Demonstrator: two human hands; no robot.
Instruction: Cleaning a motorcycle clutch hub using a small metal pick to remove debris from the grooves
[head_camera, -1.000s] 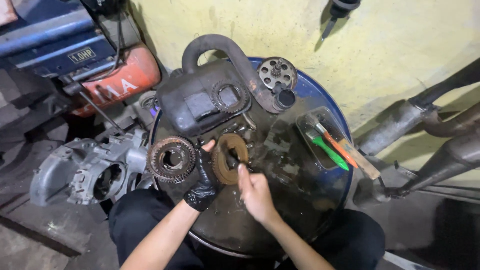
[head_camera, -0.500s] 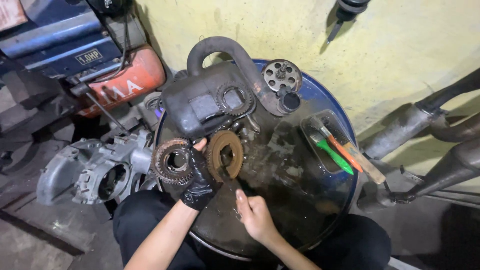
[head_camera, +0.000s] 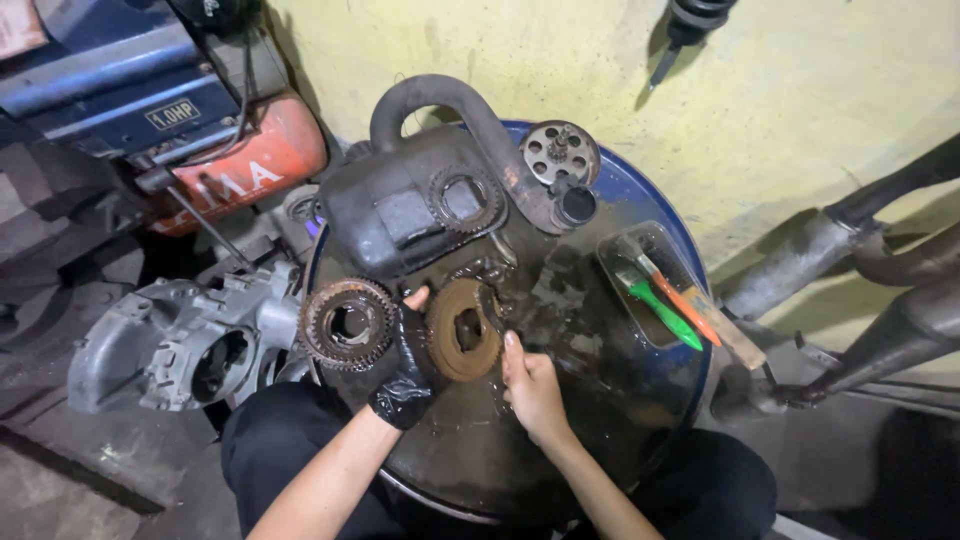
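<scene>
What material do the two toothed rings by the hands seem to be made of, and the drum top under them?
The left ring looks like steel: grey teeth, dark oily film. The brown ring, which the left hand grips in a black glove while the right hand touches its edge, seems to be rusty or friction-lined metal; I cannot tell which. The drum top looks like blue-painted sheet metal, blackened by oil.

A blue drum (head_camera: 690, 330) stands against a yellow wall (head_camera: 600, 70). On its dark, oily top lie a black curved pipe with a boxy body (head_camera: 420, 190), a round metal disc with holes (head_camera: 563, 152), and a clear tray (head_camera: 650, 290) holding green and orange brushes (head_camera: 670, 310). To the left sit a grey engine casing (head_camera: 170, 340) and a red tank (head_camera: 250, 165). Exhaust pipes (head_camera: 860, 250) lean at the right.
</scene>
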